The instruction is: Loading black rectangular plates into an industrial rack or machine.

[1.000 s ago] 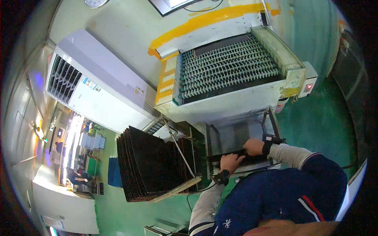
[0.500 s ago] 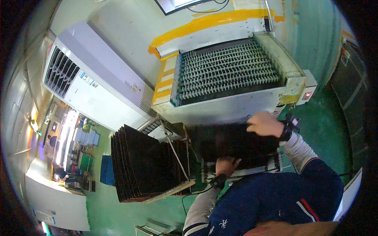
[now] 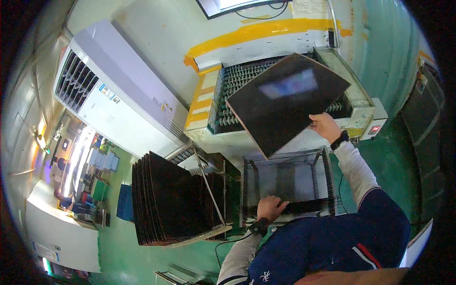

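Note:
A dark, glossy rectangular panel (image 3: 289, 102) is held up at a tilt over the roller machine, with a bright reflection on its face. My right hand (image 3: 326, 127) is closed on the panel's right-hand lower edge, near a corner. Below, a metal-framed rack (image 3: 244, 190) stands against the machine's front. A black strip (image 3: 308, 206), perhaps the top edges of more panels, crosses the rack's near end. My left hand (image 3: 270, 209) rests at the left end of this strip, thumb apart from the fingers. Its fingertips are partly hidden.
The roller machine (image 3: 266, 135) has rows of ridged rollers (image 3: 232, 85) and yellow tape. To the left, several dark panels (image 3: 166, 199) stand upright in a cart. A tall white air conditioner (image 3: 123, 114) is behind it. A control box (image 3: 377, 121) with a red switch sits at right.
My right hand has raised the dark panel from the rack up over the rollers, uncovering the rack's inside. My left hand has stayed at the rack's near end.

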Demonstrator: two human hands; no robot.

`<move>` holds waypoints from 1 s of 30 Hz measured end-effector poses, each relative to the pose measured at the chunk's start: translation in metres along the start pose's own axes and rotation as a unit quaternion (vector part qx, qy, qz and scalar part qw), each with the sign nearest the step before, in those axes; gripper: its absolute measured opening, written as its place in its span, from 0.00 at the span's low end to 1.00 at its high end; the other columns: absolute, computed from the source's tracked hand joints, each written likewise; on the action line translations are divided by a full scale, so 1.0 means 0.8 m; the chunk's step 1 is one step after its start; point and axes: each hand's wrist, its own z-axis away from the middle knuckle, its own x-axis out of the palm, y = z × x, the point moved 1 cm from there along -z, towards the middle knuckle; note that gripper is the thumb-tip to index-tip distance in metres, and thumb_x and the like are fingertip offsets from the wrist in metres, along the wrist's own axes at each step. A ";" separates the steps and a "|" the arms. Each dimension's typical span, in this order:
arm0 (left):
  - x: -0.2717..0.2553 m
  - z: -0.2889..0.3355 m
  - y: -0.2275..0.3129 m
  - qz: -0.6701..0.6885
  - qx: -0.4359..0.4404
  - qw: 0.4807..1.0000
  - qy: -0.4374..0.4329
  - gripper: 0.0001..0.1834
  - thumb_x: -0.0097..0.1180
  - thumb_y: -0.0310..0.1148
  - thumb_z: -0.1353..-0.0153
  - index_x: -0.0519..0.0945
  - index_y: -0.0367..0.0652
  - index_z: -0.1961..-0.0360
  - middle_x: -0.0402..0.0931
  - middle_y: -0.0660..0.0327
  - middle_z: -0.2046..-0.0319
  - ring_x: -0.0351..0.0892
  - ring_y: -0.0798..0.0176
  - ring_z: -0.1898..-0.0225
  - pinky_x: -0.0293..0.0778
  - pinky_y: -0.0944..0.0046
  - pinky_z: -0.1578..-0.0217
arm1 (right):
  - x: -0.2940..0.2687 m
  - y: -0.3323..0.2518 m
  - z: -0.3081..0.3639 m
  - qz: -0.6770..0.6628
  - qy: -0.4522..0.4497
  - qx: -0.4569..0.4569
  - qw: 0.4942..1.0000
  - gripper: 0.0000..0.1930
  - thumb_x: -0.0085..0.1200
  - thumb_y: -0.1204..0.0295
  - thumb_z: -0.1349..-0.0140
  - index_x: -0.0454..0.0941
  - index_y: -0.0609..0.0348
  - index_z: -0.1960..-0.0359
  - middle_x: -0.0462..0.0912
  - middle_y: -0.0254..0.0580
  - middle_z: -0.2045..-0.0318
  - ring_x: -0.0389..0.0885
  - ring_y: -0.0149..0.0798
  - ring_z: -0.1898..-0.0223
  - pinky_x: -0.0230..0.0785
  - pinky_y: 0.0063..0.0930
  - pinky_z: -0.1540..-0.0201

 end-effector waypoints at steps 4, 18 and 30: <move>0.008 -0.006 -0.003 -0.005 0.024 1.000 0.006 0.24 0.56 0.53 0.38 0.81 0.42 0.77 0.77 0.53 0.75 0.78 0.45 0.69 0.72 0.48 0.66 | -0.059 0.054 -0.089 -0.103 0.000 0.001 0.995 0.04 0.58 0.73 0.36 0.76 0.58 0.67 0.79 0.40 0.66 0.77 0.38 0.61 0.76 0.38 0.52; 0.005 -0.005 -0.005 -0.004 0.017 1.000 0.017 0.21 0.58 0.52 0.38 0.82 0.45 0.72 0.80 0.58 0.70 0.79 0.49 0.65 0.72 0.50 0.64 | 0.003 0.051 -0.164 0.007 -0.070 0.173 0.982 0.15 0.49 0.66 0.29 0.75 0.67 0.50 0.85 0.49 0.57 0.86 0.40 0.61 0.79 0.24 0.66; -0.004 -0.007 0.004 0.035 0.025 0.997 0.067 0.19 0.60 0.50 0.39 0.80 0.43 0.74 0.77 0.56 0.73 0.77 0.48 0.67 0.70 0.48 0.66 | 0.047 0.067 -0.085 0.211 -0.166 0.104 0.958 0.15 0.50 0.62 0.30 0.80 0.63 0.56 0.85 0.42 0.66 0.84 0.34 0.69 0.75 0.25 0.69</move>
